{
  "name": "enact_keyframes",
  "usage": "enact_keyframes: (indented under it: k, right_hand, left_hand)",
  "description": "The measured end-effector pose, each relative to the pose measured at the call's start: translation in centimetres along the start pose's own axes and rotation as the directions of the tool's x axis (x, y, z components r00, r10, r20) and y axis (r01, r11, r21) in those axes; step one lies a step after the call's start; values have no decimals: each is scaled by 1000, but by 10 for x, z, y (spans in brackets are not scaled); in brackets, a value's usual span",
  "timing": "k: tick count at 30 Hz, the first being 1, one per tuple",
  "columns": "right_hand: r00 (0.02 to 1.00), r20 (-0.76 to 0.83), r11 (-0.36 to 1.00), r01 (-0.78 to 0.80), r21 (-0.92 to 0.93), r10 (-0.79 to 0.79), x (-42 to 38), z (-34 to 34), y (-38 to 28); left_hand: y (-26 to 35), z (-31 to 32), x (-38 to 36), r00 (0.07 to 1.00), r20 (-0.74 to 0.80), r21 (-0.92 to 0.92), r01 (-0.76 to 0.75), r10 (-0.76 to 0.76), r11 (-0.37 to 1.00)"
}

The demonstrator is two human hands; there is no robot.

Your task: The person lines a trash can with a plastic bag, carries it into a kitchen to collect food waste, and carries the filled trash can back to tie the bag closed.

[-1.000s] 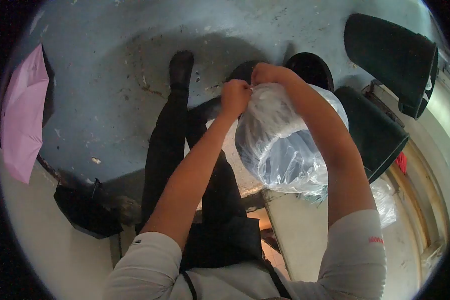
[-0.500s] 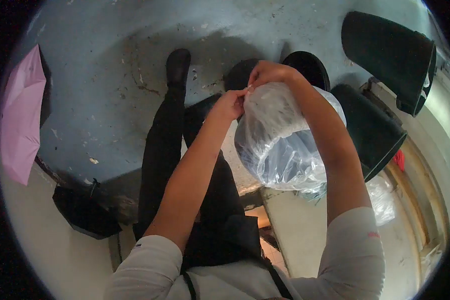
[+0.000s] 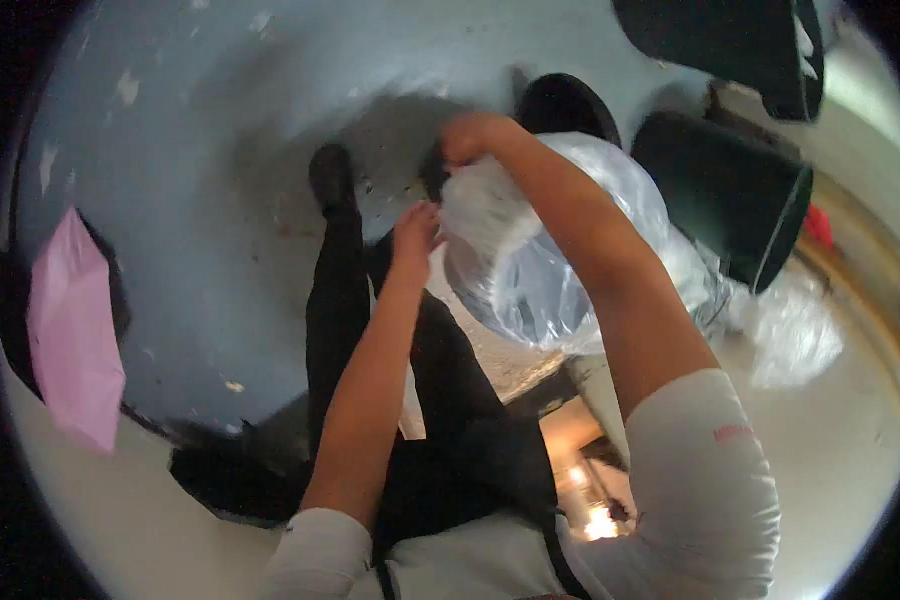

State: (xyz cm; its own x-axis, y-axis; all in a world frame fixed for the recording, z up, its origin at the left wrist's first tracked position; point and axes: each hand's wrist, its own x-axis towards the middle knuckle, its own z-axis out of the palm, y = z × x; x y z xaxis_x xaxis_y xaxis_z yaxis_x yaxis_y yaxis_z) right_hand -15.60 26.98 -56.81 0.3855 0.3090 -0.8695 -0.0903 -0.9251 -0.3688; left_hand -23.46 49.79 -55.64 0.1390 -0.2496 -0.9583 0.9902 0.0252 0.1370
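A clear plastic bag (image 3: 495, 205) lines a round bin and is folded over its rim, in front of my legs. At the far edge of the bag is my right hand (image 3: 470, 140), blurred, with its fingers closed on the plastic. My left hand (image 3: 415, 236) is beside the bag's left edge, fingers apart, and nothing shows in it. The bin's own wall is mostly hidden by the plastic and my right forearm.
Dark green bins (image 3: 720, 195) lie tipped at the right, with a black round container (image 3: 570, 105) behind the bag. Loose clear plastic (image 3: 795, 330) rests at the lower right. A pink umbrella (image 3: 75, 335) stands at the left, near a black object (image 3: 235, 480).
My hands have parted from their meeting point at the bag's edge. The left has come away from the plastic; the right stays at the far edge. The whole view has shifted.
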Motion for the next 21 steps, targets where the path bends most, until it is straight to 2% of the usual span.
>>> enact_keyframes:
  k: [1, 2, 3, 4, 5, 6, 7, 8, 9, 10, 11, 12, 13, 14, 15, 16, 17, 18, 20, 21]
  right_hand:
    - [1000, 18, 964, -24, 265, 20, -12, -23, -1]
    - [968, -247, 930, 118, 347, -31, -34, -47, -13]
    - [862, -504, 886, 273, 374, -53, -63, -71, -25]
    - [687, -725, 853, 349, 389, 50, -101, -93, -40]
    - [455, -875, 825, 424, 374, 163, -141, -103, -59]
    - [281, -914, 780, 484, 398, 292, -179, -96, -73]
    - [96, -903, 737, 545, 399, 418, -222, -84, -88]
    - [-2, -806, 674, 549, 495, 593, -258, -58, -105]
    - [-102, -669, 595, 570, 567, 736, -281, -21, -119]
    - [-143, -546, 543, 467, 698, 825, -295, 35, -131]
    - [-201, -387, 434, 348, 831, 900, -315, 82, -145]
    - [-367, -255, 363, 264, 893, 895, -310, 146, -151]
    - [-399, -139, 208, 137, 968, 907, -318, 203, -163]
    - [-397, 202, -98, 267, 959, 895, -295, 271, -169]
    - [-340, 530, -394, 395, 830, 777, -274, 312, -177]
    - [-56, 629, -493, 568, 659, 775, -282, 304, -185]
    - [238, 630, -593, 672, 442, 739, -297, 288, -191]
    - [508, 528, -683, 700, 209, 681, -307, 278, -195]
    - [558, 459, -637, 771, 20, 691, -259, 303, -180]
    - [483, 478, -597, 795, 111, 733, -232, 326, -170]
  left_hand:
    - [11, -10, -12, 999, 24, -76, 23, -21, 997]
    - [17, -25, -20, 999, -22, -17, -29, 29, 999]
    - [28, -39, -26, 994, -63, 43, -86, 88, 995]
    - [46, -50, -38, 984, -30, 260, -161, 174, 952]
    - [66, -62, -53, 967, 19, 458, -233, 253, 858]
    - [80, -85, -64, 932, 82, 554, -336, 352, 761]
    - [95, -118, -62, 868, 148, 751, -411, 475, 517]
    - [111, -154, -65, 834, 144, 858, -373, 533, 352]
    - [137, -157, -98, 840, 118, 893, -323, 529, 314]
    - [150, -227, -84, 818, 96, 929, -278, 567, 243]
    - [171, -187, -150, 889, -67, 921, -120, 453, 372]
    - [180, -250, -145, 840, 54, 919, -254, 540, 303]
    - [189, -252, -180, 910, 87, 781, -315, 405, 539]
    - [191, -226, -229, 898, 22, 869, -234, 439, 436]
    - [204, -285, -220, 938, 82, 773, -273, 336, 573]
    - [213, -297, -242, 962, 87, 818, -217, 257, 533]
    - [210, -283, -262, 969, -22, 879, -99, 248, 467]
    - [211, -274, -285, 956, -137, 916, 22, 259, 401]
    - [237, -320, -271, 984, -134, 809, 178, -120, 560]
    - [242, -304, -283, 999, -23, 952, 29, -23, 303]
